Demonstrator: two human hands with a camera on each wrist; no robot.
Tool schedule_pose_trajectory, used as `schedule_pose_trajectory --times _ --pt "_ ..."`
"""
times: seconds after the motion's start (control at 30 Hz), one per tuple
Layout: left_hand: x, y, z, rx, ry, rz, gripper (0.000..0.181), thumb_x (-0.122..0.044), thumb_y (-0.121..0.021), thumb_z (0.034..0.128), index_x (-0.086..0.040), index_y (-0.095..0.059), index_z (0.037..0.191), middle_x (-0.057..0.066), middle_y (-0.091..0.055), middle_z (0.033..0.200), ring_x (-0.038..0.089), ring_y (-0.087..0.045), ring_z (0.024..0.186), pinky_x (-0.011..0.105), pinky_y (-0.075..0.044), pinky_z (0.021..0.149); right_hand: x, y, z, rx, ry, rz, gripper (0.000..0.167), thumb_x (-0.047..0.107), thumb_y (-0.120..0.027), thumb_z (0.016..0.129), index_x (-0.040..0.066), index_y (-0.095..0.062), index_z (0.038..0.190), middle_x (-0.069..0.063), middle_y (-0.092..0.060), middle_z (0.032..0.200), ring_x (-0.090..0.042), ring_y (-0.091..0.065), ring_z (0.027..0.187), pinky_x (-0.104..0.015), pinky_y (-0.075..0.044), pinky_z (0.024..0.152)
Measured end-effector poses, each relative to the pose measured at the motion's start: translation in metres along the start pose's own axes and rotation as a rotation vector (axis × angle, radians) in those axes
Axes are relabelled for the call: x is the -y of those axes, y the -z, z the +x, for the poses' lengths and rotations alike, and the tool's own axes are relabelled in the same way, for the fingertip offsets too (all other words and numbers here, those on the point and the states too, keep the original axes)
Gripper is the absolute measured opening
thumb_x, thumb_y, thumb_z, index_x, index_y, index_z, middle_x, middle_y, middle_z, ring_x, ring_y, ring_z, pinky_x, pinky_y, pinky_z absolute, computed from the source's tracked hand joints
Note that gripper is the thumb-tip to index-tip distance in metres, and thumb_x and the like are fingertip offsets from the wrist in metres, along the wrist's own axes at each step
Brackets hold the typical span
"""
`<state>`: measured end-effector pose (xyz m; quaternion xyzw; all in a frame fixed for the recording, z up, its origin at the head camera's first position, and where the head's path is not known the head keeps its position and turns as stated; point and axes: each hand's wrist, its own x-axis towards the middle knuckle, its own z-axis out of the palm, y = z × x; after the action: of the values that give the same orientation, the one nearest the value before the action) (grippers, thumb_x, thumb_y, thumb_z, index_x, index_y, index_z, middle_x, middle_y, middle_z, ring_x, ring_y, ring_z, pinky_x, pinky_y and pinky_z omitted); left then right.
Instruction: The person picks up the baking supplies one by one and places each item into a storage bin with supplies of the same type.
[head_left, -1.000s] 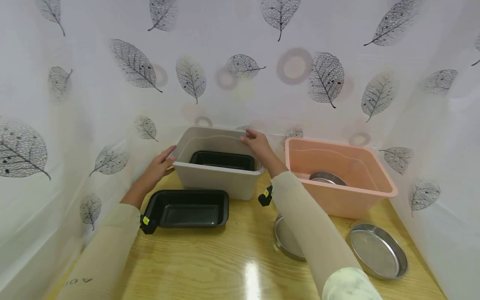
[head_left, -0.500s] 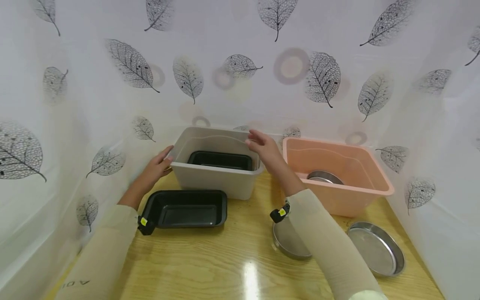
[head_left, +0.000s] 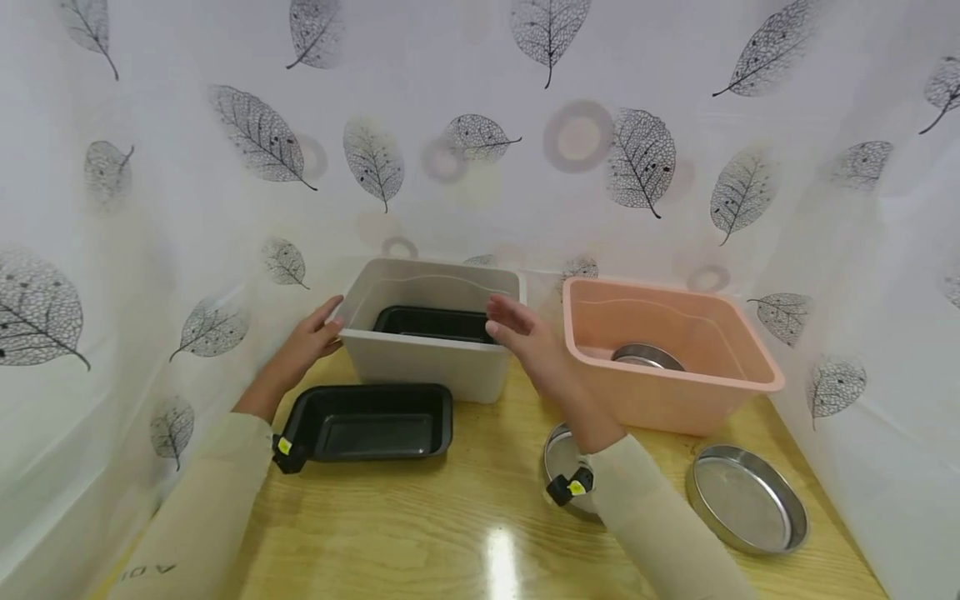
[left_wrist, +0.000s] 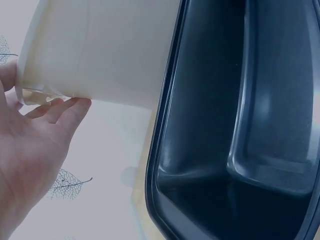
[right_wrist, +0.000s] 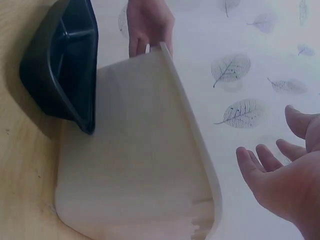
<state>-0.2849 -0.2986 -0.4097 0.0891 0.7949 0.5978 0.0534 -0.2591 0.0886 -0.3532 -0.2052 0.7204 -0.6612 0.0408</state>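
Because only the left hand [head_left: 307, 337] is clamped on the grey bin [head_left: 423, 362], at its left rim, the black pan [head_left: 369, 433] just in front could be knocked by a lopsided pull; nothing is held by the right hand [head_left: 536, 337], its fingers loosely spread. Round-cornered gloss is followed by smooth, tapered plastic, then by a shallow, round metal pan [head_left: 748, 500].

Bright, even light washes over the white leaf-printed curtain [head_left: 465, 50] in the head view, and a white glare marks the yellow wood-grained table [head_left: 360, 533]. Wide-angle distortion stretches the edges. The left wrist view leans blue, with soft sheen on the black rectangular pan [left_wrist: 240, 125]. The right wrist view is hazy: the grey rectangular bin [right_wrist: 135, 125] looks flat-toned, and soft shadow lies beside the pan.
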Motion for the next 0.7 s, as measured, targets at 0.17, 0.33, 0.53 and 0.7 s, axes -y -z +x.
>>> schedule_pose_trajectory --times 0.17,0.33,0.53,0.7 --pt "0.001 0.001 -0.001 0.003 -0.002 -0.016 0.067 -0.033 -0.039 0.1102 -0.017 -0.002 0.164 0.026 -0.006 0.166 0.044 -0.023 0.149 0.055 -0.027 0.119 -0.009 -0.008 -0.015 0.005 0.008 0.005 0.049 0.015 -0.062 0.101 0.005 -0.049 0.148 -0.014 -0.055 0.146 -0.030 -0.050 0.138 -0.034 -0.045 0.113" --pt "0.000 0.001 0.000 0.005 -0.008 -0.019 0.067 -0.032 -0.040 0.1101 -0.018 -0.003 0.164 0.025 -0.005 0.167 0.045 -0.022 0.150 0.055 -0.029 0.118 -0.021 -0.013 -0.025 0.001 -0.012 0.049 0.047 0.015 -0.064 0.100 0.005 -0.052 0.145 -0.018 -0.056 0.144 -0.032 -0.051 0.136 -0.027 -0.049 0.108" --pt "0.000 0.002 -0.001 0.001 -0.008 -0.023 0.067 -0.029 -0.040 0.1105 -0.015 -0.002 0.164 0.025 -0.003 0.167 0.046 -0.021 0.150 0.055 -0.028 0.117 -0.037 -0.022 -0.034 0.016 -0.035 0.042 0.049 0.014 -0.064 0.100 0.001 -0.051 0.145 -0.019 -0.056 0.144 -0.033 -0.053 0.134 -0.028 -0.050 0.107" --pt "-0.002 0.001 -0.002 0.003 -0.012 -0.021 0.070 -0.033 -0.042 0.1096 -0.014 -0.002 0.164 0.027 -0.004 0.166 0.047 -0.021 0.149 0.055 -0.028 0.117 -0.048 -0.030 -0.040 -0.012 -0.047 0.004 0.048 0.014 -0.066 0.099 0.002 -0.054 0.144 -0.018 -0.058 0.142 -0.032 -0.055 0.132 -0.034 -0.050 0.108"
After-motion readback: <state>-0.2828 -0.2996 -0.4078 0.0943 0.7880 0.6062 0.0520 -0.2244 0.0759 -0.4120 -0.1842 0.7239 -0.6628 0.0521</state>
